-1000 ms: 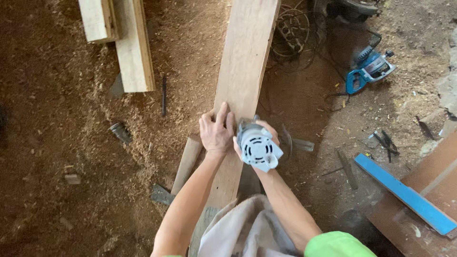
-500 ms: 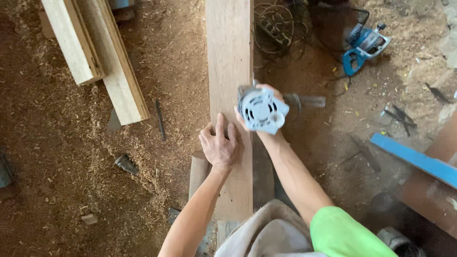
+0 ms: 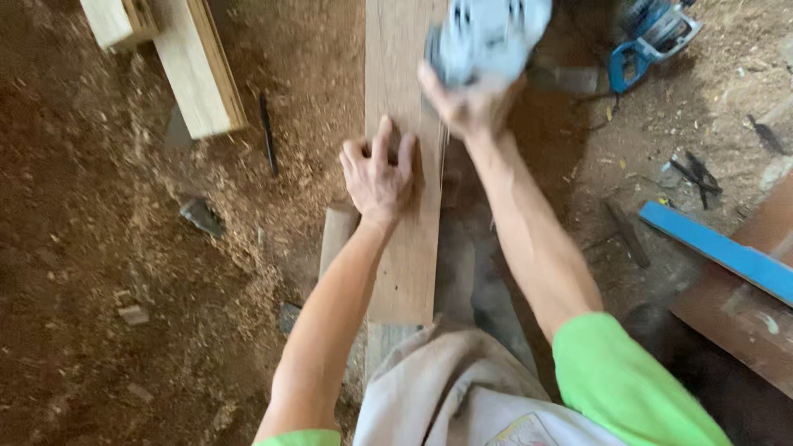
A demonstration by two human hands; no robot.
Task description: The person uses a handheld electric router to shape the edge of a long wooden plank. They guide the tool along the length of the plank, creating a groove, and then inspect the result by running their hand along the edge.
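We look down on a long plank that runs away from us, its long axis pointing straight up the view, its near end resting on a support just ahead of our lap. Our left hand lies flat on the plank with the fingers spread, pressing down and gripping nothing. Our right hand is farther out along the board, closed around a pale grey power tool, which sits at the plank's right edge; the tool is blurred, so we cannot tell how it meets the wood. So the tool lies beyond the left hand and to its right, along the same line as the board's length, and the right arm is stretched nearly full while the left stays bent and closer in. The left hand is nearer to us; the right hand is nearer the far part of the plank. Around the work, the ground is dirt strewn with sawdust. Pale lumber lies at the upper left, a blue tool at the upper right, and a blue strip rests on a board at the right.
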